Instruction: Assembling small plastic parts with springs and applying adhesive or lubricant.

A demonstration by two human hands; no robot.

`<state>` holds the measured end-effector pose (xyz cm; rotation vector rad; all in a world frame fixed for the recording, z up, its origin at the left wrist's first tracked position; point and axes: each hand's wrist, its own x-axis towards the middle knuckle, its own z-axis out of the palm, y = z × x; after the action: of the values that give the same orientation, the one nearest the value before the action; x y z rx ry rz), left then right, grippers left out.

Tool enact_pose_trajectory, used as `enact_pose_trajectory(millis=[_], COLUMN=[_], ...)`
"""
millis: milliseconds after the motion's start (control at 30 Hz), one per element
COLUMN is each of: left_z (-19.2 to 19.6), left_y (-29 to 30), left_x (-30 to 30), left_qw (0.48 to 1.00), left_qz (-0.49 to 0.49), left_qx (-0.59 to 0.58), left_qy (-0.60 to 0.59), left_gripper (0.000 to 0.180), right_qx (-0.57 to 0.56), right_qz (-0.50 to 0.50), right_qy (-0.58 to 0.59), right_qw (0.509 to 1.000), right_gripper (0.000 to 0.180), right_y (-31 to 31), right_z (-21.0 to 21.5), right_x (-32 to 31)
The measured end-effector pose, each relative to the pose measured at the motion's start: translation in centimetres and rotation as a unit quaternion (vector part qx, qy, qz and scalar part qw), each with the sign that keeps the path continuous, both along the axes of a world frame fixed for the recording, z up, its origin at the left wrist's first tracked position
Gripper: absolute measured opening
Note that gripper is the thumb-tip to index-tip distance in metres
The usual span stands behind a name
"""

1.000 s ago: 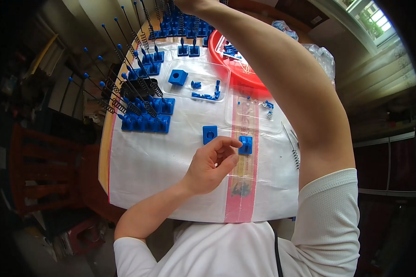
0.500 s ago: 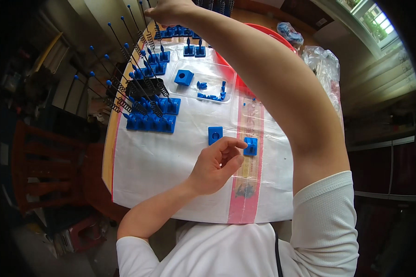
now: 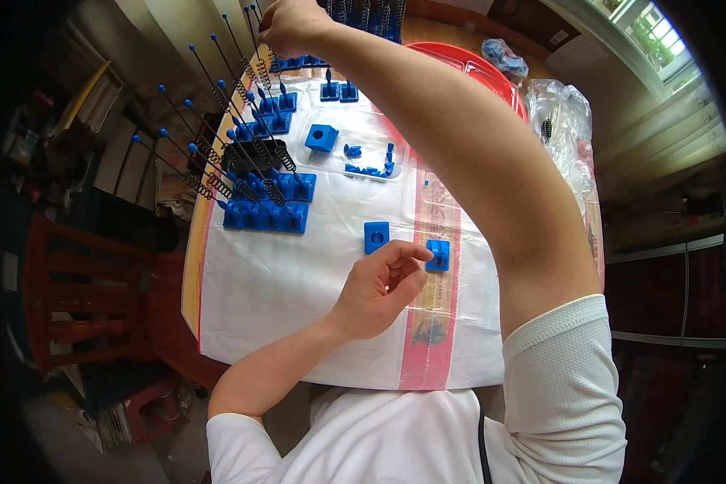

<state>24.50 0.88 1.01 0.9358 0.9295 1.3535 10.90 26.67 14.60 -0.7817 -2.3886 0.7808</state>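
My left hand (image 3: 381,289) rests low over the table with thumb and index finger apart and the other fingers curled. Its index fingertip meets the edge of a small blue base (image 3: 438,256), at least in this view. Just behind the knuckles lies a square blue block with a round hole (image 3: 377,237). My right arm reaches across to the far left, where my right hand (image 3: 296,26) is bent closed beside thin black rods with blue tips and coil springs (image 3: 264,71). What its fingers hold is hidden.
Rows of blue bases with springs and rods (image 3: 264,216) stand at the left. A clear plastic tray (image 3: 339,165) holds a blue block and small blue pieces. A red basin (image 3: 504,77) sits behind my right arm; a clear plastic bag (image 3: 563,121) lies at the right edge.
My right hand has shifted slightly right and down, and my right forearm has moved a little left, baring more of the red basin. My left hand stays in place.
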Motion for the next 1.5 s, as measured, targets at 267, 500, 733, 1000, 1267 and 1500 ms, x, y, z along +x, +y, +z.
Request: enact_pose_trajectory(millis=[267,500,733,1000,1267,1500], left_z=[0.3,-0.3,-0.2,-0.7,-0.7,-1.1], left_y=[0.1,0.7,1.2,1.2,0.6,0.5], left_x=[0.2,-0.1,-0.5,0.3,-0.1,0.5], left_qw=[1.000,0.999,0.982,0.994,0.995,0.995], left_qz=[0.000,0.026,0.072,0.061,0.022,0.038], left_qx=[0.000,-0.010,0.025,0.026,-0.089,-0.019], left_qy=[0.010,-0.032,-0.176,-0.085,-0.046,0.094], left_gripper=[0.021,0.037,0.075,0.057,0.017,0.007], right_qx=[0.037,0.169,-0.162,-0.393,-0.484,-0.452], right_qz=[-0.042,-0.066,-0.006,-0.053,0.062,0.048], right_qy=[0.080,0.202,0.257,0.393,0.399,0.380], right_qw=[0.995,0.963,0.953,0.829,0.776,0.806], right_gripper=[0.018,0.028,0.025,0.019,0.036,0.030], right_y=[0.3,-1.1,-4.3,-10.4,-13.6,-14.7], right_z=[0.9,3.0,0.4,-7.4,-12.8,-14.1], right_x=[1.5,10.1,25.8,34.3,36.5,35.8])
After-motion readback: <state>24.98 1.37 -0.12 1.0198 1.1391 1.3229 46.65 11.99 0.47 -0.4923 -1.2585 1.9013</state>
